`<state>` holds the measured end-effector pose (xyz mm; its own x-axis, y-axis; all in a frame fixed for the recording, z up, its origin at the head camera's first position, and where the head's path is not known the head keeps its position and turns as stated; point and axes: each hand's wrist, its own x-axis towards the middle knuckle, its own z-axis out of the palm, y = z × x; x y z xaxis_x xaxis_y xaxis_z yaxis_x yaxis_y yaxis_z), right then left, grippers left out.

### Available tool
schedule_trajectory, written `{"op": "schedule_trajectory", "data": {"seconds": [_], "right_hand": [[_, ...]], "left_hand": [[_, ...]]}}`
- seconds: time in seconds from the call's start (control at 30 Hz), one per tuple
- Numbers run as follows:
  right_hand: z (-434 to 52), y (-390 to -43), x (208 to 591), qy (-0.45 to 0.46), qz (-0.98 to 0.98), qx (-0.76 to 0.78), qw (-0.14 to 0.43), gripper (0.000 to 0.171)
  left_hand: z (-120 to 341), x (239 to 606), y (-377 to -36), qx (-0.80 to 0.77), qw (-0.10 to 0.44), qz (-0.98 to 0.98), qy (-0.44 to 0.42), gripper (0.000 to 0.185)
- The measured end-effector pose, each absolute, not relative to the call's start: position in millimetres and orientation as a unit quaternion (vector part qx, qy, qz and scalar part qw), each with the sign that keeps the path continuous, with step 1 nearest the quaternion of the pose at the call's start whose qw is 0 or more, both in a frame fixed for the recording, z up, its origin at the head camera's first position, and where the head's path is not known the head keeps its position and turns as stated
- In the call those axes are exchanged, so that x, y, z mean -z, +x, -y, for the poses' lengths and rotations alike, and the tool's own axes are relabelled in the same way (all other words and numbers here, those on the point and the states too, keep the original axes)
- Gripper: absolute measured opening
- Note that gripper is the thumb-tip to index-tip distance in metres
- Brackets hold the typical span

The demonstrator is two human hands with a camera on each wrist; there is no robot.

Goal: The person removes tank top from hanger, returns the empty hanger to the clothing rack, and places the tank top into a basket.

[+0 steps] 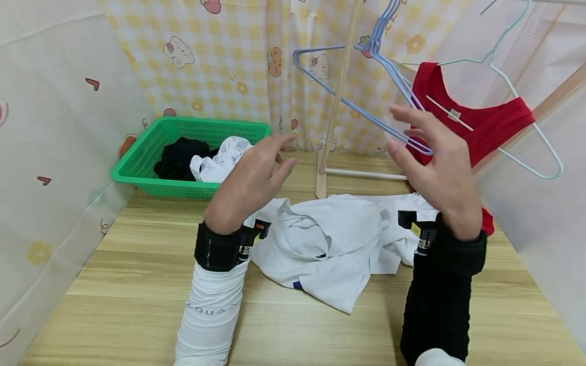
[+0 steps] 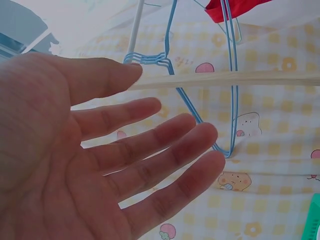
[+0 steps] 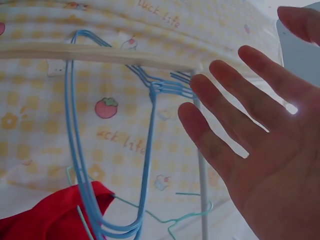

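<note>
White shirt (image 1: pixel 329 239) and basket (image 1: pixel 137 162) show only overhead.

Several thin blue wire hangers (image 1: pixel 366 104) hang bunched together by their hooks from the rack, above the worktop's far edge. They tilt, one corner pointing left, their lower bars slanting down to the right, just beside the right hand's fingers (image 1: pixel 407 114).
</note>
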<state>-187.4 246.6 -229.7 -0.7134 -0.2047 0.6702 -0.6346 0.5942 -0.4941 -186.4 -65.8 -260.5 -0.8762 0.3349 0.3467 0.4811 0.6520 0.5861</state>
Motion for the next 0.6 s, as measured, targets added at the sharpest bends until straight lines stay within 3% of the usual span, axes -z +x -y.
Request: {"op": "schedule_trajectory", "data": {"seconds": [0.3, 0.6], "right_hand": [[-252.3, -188.2, 244.8, 0.248, 0.859, -0.376, 0.242, 0.054], [-263.7, -187.2, 246.4, 0.232, 0.864, -0.384, 0.228, 0.054]], "left_hand": [[53.0, 266.1, -189.1, 0.304, 0.109, 0.909, -0.262, 0.058], [11.7, 287.3, -189.9, 0.227, 0.066, 0.903, -0.36, 0.067]]}}
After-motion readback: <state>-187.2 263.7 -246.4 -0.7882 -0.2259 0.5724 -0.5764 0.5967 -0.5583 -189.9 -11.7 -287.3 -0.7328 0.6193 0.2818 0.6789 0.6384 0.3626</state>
